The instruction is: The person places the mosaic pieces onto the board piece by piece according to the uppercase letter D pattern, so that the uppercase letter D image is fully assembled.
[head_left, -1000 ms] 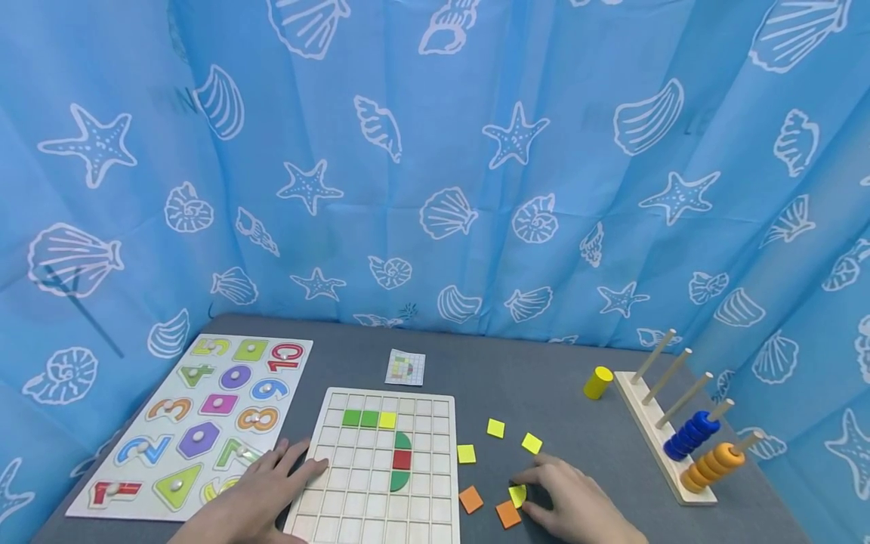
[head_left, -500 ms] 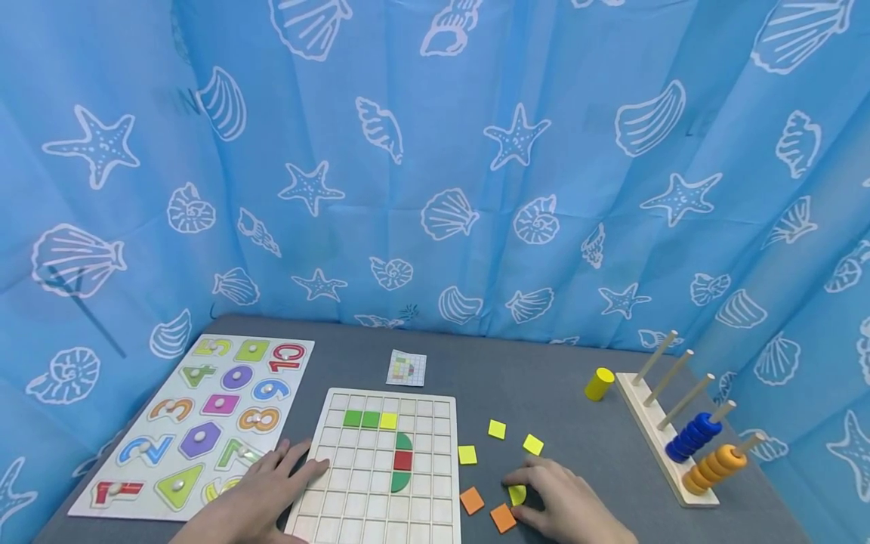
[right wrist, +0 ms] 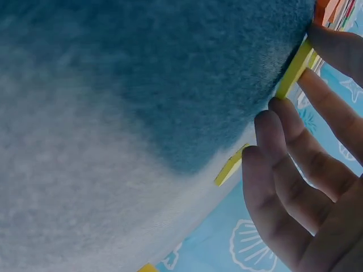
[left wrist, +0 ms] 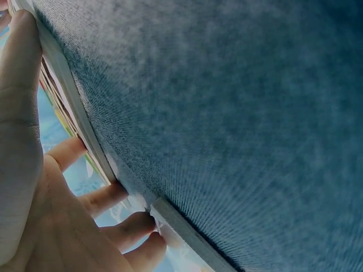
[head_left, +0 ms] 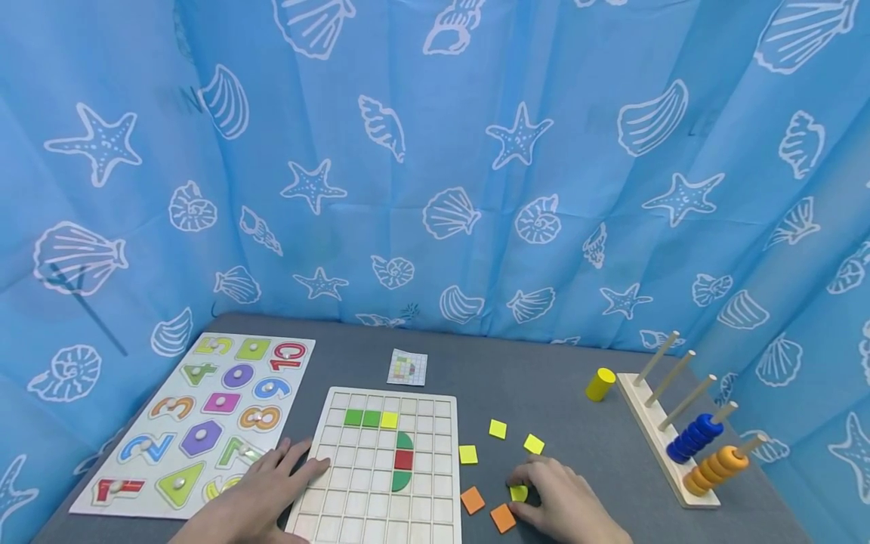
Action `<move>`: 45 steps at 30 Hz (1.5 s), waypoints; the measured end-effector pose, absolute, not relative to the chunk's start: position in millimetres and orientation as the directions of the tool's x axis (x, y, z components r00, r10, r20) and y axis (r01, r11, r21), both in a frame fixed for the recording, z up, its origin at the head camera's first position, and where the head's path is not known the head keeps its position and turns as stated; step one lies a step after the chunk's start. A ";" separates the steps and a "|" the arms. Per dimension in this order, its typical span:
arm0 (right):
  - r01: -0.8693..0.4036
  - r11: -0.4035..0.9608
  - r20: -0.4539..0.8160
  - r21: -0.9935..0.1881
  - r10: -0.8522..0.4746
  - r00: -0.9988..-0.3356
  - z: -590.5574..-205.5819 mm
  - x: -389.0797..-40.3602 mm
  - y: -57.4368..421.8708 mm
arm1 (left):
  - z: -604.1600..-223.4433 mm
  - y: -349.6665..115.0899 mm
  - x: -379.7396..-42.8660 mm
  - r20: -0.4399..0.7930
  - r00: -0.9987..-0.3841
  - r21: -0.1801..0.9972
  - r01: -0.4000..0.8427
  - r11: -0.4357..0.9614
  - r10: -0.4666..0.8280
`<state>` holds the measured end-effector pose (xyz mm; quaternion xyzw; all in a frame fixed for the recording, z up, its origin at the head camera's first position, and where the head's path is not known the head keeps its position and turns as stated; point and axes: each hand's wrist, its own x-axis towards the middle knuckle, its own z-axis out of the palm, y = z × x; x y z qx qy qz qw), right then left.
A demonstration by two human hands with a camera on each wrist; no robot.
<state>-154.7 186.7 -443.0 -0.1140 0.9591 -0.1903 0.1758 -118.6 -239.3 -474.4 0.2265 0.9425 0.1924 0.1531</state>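
Between the thumb and fingers of my right hand [head_left: 563, 499] a yellow square tile [right wrist: 293, 72] is pinched at the table surface. An orange tile [head_left: 503, 518] lies by the thumb; another orange tile [head_left: 472, 499] is farther left. Several yellow tiles [head_left: 498, 429] lie loose behind them. My left hand [head_left: 254, 491] rests, fingers spread, on the left side of a wooden grid board [head_left: 340, 502]. In the board sit two green squares [head_left: 362, 418], a yellow square [head_left: 389, 420], a red square [head_left: 403, 460] and two green quarter-circles [head_left: 401, 481].
A small pattern card [head_left: 407, 367] lies behind the board. On the left is a number-and-shape peg puzzle [head_left: 152, 495], partly under the left forearm. A yellow cylinder [head_left: 600, 384] and a wooden peg stacker [head_left: 652, 423] with blue and orange rings stand right. A shell-print curtain [head_left: 435, 166] hangs behind.
The right hand has shifted slightly left, holding the yellow tile, and the nearby orange tile has slid a little left. The left hand stays on the board.
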 end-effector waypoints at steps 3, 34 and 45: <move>-0.169 0.901 -0.255 -0.399 -0.287 -0.923 -439.7 -154.6 182.9 | -474.8 -240.4 -119.4 -0.201 -0.846 0.436 0.374 0.818 0.494; -0.571 0.715 0.028 -0.403 -0.614 -0.788 -434.0 -142.1 57.8 | -472.5 -237.3 -119.5 -0.203 -0.849 0.427 0.372 0.825 0.488; -0.601 0.732 -0.012 -0.323 -0.637 -0.770 -441.0 -133.3 29.5 | -471.3 -235.6 -117.6 -0.153 -0.868 0.391 0.385 0.836 0.472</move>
